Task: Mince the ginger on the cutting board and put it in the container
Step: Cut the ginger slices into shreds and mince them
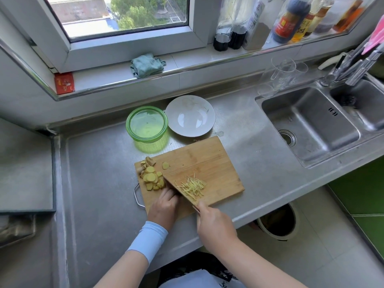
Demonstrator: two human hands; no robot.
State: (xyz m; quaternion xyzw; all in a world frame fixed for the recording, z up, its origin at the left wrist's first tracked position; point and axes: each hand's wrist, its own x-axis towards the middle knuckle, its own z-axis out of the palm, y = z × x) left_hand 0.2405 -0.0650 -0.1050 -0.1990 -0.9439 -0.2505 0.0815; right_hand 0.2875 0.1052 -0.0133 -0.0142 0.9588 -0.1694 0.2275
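My right grip (pixel 215 224) is curled round the handle of the knife (pixel 176 188). Its blade runs slantwise across the near part of the cutting board (pixel 199 161), edge down on the wood. Just right of the blade lies a loose heap of thin ginger strips (pixel 192 187). On the left of the blade a pile of ginger slices (pixel 152 178) sits by the board's left edge, with one slice (pixel 165 165) apart from it, farther back.

My left grip (pixel 164 206) rests on the board against the blade's left side, fingers bent under and the tips hidden. I cannot tell whether it pinches any ginger. A pale blue sleeve (pixel 148 239) covers that forearm.

The green container (pixel 146 124) stands on the desk (pixel 99 173) just behind the board's far left corner, with no ginger in it, touching a white plate (pixel 191 115) to its right. The sink (pixel 307 123) lies well apart to the right.
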